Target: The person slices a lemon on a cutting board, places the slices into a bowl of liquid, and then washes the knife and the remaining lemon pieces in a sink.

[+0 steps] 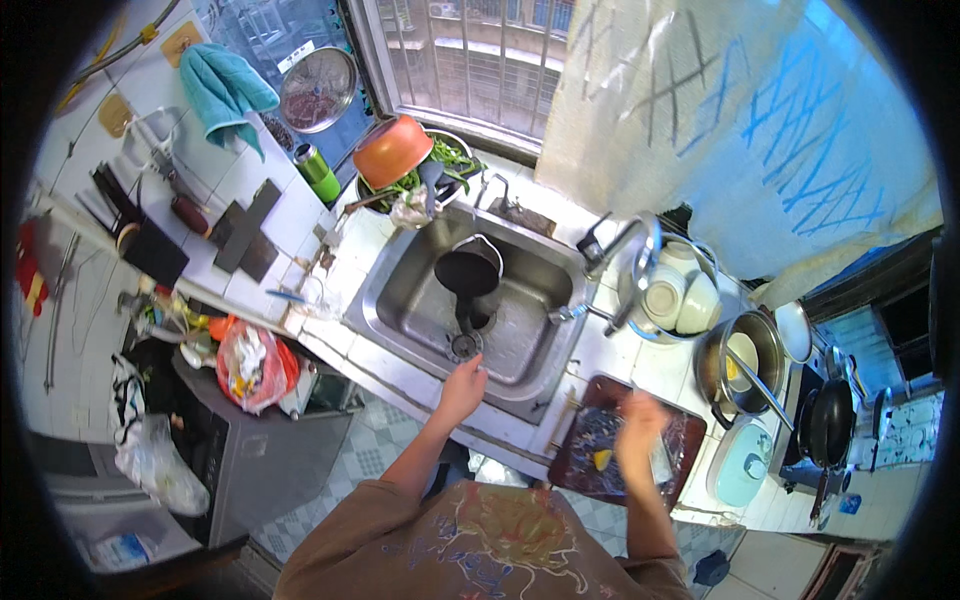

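Note:
My left hand point(465, 386) is over the front rim of the stainless steel sink point(367, 300), with nothing seen in it. Just beyond its fingers is a round drain strainer point(466, 345). A dark pan point(466, 274) with a black handle sits in the basin below the tap, its handle towards me. Blurred by motion, my right hand point(641, 424) is above a dark red cutting board point(585, 480); whether it holds anything cannot be told. A yellow piece of food point(601, 459) and small scraps lie on the board. A pale flat object point(661, 461) is partly hidden by my right wrist.
Right of the sink stand a pot of stacked bowls point(667, 292), a steel pot point(739, 360) with a bowl inside, and a light green lidded dish point(742, 461). A black frying pan point(829, 424) sits farther right. Behind the sink, an orange bowl point(394, 150) rests on green vegetables point(450, 154).

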### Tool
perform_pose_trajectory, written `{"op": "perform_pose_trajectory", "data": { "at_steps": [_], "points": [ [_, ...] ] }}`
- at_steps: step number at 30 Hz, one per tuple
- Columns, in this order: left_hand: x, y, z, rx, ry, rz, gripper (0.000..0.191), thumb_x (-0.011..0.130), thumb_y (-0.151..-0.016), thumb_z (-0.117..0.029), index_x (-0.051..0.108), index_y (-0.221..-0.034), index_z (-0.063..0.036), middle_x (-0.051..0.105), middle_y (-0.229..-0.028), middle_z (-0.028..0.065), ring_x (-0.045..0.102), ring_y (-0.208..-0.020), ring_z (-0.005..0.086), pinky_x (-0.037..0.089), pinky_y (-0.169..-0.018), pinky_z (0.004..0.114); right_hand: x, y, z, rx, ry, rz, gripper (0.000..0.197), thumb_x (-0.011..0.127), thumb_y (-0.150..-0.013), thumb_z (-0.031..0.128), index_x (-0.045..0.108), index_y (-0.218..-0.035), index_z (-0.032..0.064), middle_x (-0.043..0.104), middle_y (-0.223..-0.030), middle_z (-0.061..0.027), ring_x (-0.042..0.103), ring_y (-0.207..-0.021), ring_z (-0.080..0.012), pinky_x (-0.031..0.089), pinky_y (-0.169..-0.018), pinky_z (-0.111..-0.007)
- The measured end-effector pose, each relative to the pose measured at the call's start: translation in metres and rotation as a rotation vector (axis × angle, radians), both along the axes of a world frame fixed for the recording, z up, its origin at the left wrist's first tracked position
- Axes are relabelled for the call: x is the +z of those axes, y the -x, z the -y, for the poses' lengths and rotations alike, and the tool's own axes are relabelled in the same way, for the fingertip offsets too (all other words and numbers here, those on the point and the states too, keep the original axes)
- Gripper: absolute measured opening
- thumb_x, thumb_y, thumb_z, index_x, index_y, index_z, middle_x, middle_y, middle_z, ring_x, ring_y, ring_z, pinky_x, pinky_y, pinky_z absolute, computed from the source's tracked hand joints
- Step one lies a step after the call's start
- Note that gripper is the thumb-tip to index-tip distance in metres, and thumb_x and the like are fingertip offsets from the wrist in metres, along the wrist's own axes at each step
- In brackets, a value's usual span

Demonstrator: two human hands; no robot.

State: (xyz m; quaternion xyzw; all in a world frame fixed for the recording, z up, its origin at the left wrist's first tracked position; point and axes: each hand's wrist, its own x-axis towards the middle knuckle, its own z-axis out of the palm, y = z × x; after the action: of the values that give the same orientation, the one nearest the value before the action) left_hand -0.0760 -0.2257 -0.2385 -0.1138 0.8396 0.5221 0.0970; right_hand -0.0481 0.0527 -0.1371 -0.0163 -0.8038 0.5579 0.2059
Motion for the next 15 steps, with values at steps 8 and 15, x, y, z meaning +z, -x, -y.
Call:
{"op": "perform_pose_trajectory", "data": {
  "at_steps": [8, 15],
  "points": [
    [-0.033, 0.027, 0.082, -0.134, -0.195, 0.034, 0.041, 0.059, -0.079, -0.016, 0.055, -0.117, -0.0009, 0.06, -0.108, 0.0168, 0.059, -0.097, 0.0245, 0.046, -0.083, 0.033, -0.079, 0.234, 0.181, -0.21, -0.229, 0.204, 0.018, 0.055, -0.084, 0.024, 0.054, -0.083, 0.0054, 0.061, -0.072, -0.013, 0.061, -0.069, -0.0317, 0.047, -0.064, -0.04],
    [-0.025, 0.009, 0.126, -0.091, -0.424, 0.154, 0.032, 0.057, -0.084, -0.012, 0.057, -0.114, -0.0025, 0.062, -0.105, 0.0128, 0.06, -0.094, 0.0189, 0.048, -0.081, 0.03, -0.121, 0.373, 0.184, -0.054, -0.504, 0.346, 0.038, 0.068, -0.071, 0.018, 0.044, -0.098, 0.006, 0.061, -0.09, -0.0158, 0.059, -0.085, -0.0336, 0.046, -0.072, -0.042]
  ]
}}
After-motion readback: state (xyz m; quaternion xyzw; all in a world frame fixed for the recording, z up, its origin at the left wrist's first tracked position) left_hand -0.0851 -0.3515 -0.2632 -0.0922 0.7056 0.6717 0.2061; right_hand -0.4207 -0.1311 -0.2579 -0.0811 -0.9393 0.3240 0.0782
